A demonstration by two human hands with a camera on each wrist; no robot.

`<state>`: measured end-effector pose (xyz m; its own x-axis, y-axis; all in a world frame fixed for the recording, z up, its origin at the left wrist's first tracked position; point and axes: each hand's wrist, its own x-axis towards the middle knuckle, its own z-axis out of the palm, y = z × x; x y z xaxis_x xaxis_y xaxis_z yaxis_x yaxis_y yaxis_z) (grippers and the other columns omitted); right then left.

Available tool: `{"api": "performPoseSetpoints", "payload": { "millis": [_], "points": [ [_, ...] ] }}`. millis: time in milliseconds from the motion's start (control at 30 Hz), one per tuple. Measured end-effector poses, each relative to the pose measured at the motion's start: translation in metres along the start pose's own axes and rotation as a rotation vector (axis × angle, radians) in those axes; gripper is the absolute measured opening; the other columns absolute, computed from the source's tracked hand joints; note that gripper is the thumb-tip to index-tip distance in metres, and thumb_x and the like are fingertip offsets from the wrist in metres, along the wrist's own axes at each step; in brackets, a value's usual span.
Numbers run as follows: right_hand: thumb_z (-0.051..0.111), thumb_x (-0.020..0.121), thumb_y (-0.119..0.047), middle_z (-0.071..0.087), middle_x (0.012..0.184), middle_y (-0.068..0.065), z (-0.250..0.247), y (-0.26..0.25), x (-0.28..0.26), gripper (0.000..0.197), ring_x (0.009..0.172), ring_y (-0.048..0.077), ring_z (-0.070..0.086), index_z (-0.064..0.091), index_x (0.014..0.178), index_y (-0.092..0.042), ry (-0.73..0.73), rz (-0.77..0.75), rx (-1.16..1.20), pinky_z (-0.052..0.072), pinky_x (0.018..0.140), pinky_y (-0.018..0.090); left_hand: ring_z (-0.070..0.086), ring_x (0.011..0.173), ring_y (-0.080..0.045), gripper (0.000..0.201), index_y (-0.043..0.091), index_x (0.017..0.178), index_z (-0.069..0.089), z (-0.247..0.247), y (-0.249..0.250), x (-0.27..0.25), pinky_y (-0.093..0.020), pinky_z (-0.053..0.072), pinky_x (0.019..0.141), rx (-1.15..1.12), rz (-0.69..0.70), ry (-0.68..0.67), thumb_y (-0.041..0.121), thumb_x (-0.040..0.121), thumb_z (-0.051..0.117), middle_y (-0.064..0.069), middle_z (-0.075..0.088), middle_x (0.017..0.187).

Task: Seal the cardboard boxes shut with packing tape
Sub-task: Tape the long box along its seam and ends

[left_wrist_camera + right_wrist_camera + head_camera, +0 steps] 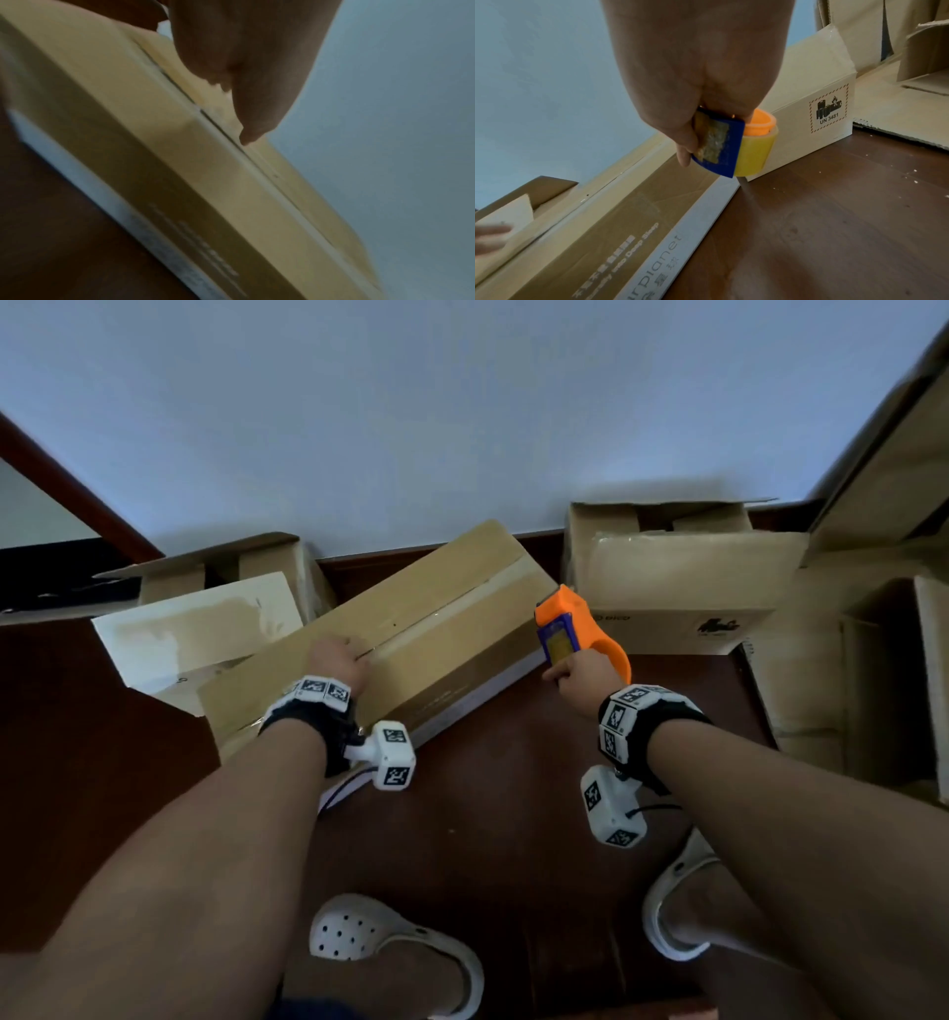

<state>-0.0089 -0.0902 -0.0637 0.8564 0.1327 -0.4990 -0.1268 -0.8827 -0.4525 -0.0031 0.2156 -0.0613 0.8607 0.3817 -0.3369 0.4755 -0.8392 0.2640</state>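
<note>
The long box [390, 629] is lying slantwise on the floor [513, 814], centre. The left hand [336, 662] is pressing its taped seam — fingers straight, together. The right hand [583, 672] is gripping the dispenser [570, 629] at the box's right end — fingers curled round it.
</note>
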Motion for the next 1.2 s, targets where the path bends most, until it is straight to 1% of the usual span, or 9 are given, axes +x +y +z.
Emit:
{"api": "performPoseSetpoints", "payload": {
  "millis": [100,167,267,400,567,767,933,1000,1200],
  "points": [
    [0.042,0.097,-0.001,0.063,0.118,0.015,0.008,-0.002,-0.01,0.037,0.064,0.017,0.049,0.068,0.12,-0.013,-0.009,-0.02,0.02,0.043,0.058,0.026,0.031,0.137,-0.039,0.048,0.02,0.14,0.043,0.005,-0.066,-0.018,-0.049,0.029,0.109,0.1,-0.22,-0.051,0.033,0.095,0.053,-0.021,0.034,0.15],
    [0.042,0.097,-0.002,0.065,0.116,0.015,0.015,-0.002,-0.018,0.036,0.057,0.011,0.044,0.069,0.118,-0.014,-0.02,-0.029,0.029,0.037,0.05,0.02,0.041,0.131,-0.037,0.053,0.021,0.142,0.036,0.013,-0.097,-0.024,-0.044,0.037,0.096,0.146,-0.286,-0.202,0.038,0.095,0.052,-0.019,0.04,0.147],
    [0.043,0.098,-0.005,0.066,0.112,0.016,0.018,-0.001,-0.029,0.034,0.057,0.012,0.045,0.07,0.116,-0.015,-0.058,-0.021,0.012,0.035,0.047,0.019,0.056,0.11,-0.036,0.053,0.02,0.136,0.036,0.022,-0.11,-0.033,-0.038,0.043,0.079,0.278,-0.235,-0.272,0.05,0.093,0.047,-0.015,0.056,0.127],
    [0.043,0.099,-0.006,0.066,0.11,0.013,0.017,0.001,-0.042,0.033,0.059,0.014,0.049,0.07,0.115,-0.016,-0.049,-0.009,0.015,0.039,0.049,0.021,0.052,0.117,-0.038,0.055,0.016,0.136,0.036,0.026,-0.103,-0.047,-0.046,0.044,0.097,0.3,-0.209,-0.309,0.05,0.094,0.045,-0.017,0.054,0.13],
    [0.042,0.098,-0.003,0.064,0.114,0.015,0.024,-0.003,-0.054,0.036,0.056,0.014,0.044,0.068,0.12,-0.014,-0.057,-0.009,-0.07,0.035,0.047,0.023,0.055,0.116,-0.031,0.043,0.014,0.138,0.046,0.033,-0.072,-0.078,-0.04,0.048,0.094,0.421,0.019,-0.366,0.031,0.098,0.048,-0.011,0.053,0.134],
    [0.044,0.097,-0.003,0.061,0.109,0.012,0.059,-0.016,-0.06,0.035,0.058,0.014,0.045,0.065,0.122,-0.014,-0.108,-0.018,-0.126,0.035,0.047,0.023,0.06,0.113,-0.031,0.038,0.01,0.124,0.061,0.028,-0.069,-0.082,-0.037,0.049,0.094,-0.018,-0.086,-0.356,0.032,0.097,0.047,-0.013,0.063,0.125],
    [0.041,0.095,-0.001,0.053,0.125,0.015,0.073,-0.027,-0.051,0.043,0.099,0.029,0.058,0.058,0.131,-0.018,-0.122,-0.037,-0.161,0.052,0.081,0.035,0.007,0.146,-0.041,0.087,0.026,0.151,0.021,0.044,-0.124,-0.088,-0.052,0.012,0.119,-0.038,-0.232,-0.128,0.051,0.082,0.068,-0.016,0.007,0.16],
    [0.04,0.095,-0.002,0.05,0.128,0.016,0.078,-0.034,-0.046,0.045,0.103,0.031,0.058,0.056,0.134,-0.019,-0.136,-0.033,-0.167,0.051,0.085,0.036,0.002,0.146,-0.042,0.104,0.032,0.154,0.008,0.054,-0.131,-0.092,-0.049,0.018,0.119,-0.254,-0.297,-0.167,0.045,0.076,0.077,-0.015,-0.021,0.158],
    [0.04,0.097,-0.003,0.029,0.138,0.017,0.087,-0.049,-0.035,0.046,0.101,0.035,0.056,0.047,0.14,-0.019,-0.138,0.077,-0.122,0.049,0.089,0.036,0.006,0.147,-0.039,0.12,0.025,0.155,0.002,0.047,-0.137,-0.068,-0.052,0.022,0.117,-0.176,-0.261,-0.152,0.051,0.068,0.081,-0.01,-0.027,0.157]
  ]
}}
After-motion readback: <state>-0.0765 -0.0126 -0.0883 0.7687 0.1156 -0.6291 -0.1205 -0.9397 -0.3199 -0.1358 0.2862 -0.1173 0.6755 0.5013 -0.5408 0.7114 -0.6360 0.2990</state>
